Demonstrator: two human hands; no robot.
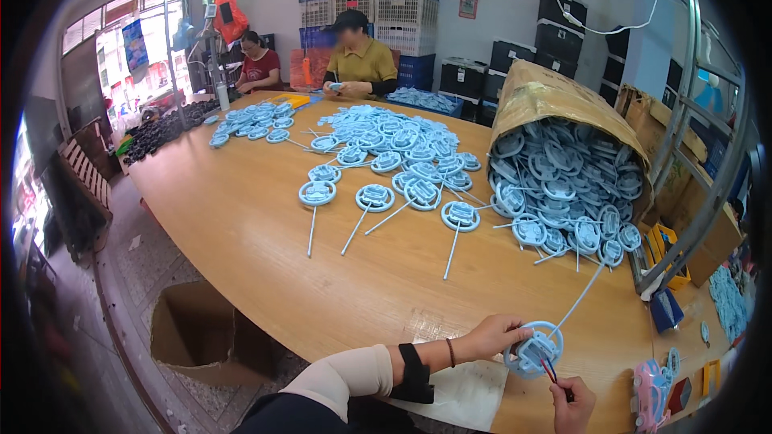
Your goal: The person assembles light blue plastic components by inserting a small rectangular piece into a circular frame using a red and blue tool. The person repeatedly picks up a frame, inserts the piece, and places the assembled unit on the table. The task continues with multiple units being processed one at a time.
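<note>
My left hand (492,337) grips the rim of a light-blue round plastic part (531,356), a ring with a moulded centre and a long thin rod (581,299) that points up and away to the right. Close below it, my right hand (572,406) is closed in a pinch on thin red and dark strands (550,370) that look like wires. Their upper ends reach the centre of the blue part; whether they are fixed to it I cannot tell. Several similar blue parts with rods, such as one blue part (461,215), lie farther back on the table.
A large brown sack (563,92) spills blue parts at the right, beside a metal frame (683,112). A pink toy car (648,394) lies at lower right. An open cardboard box (189,329) stands on the floor. Two people (362,60) sit across the wooden table (241,225).
</note>
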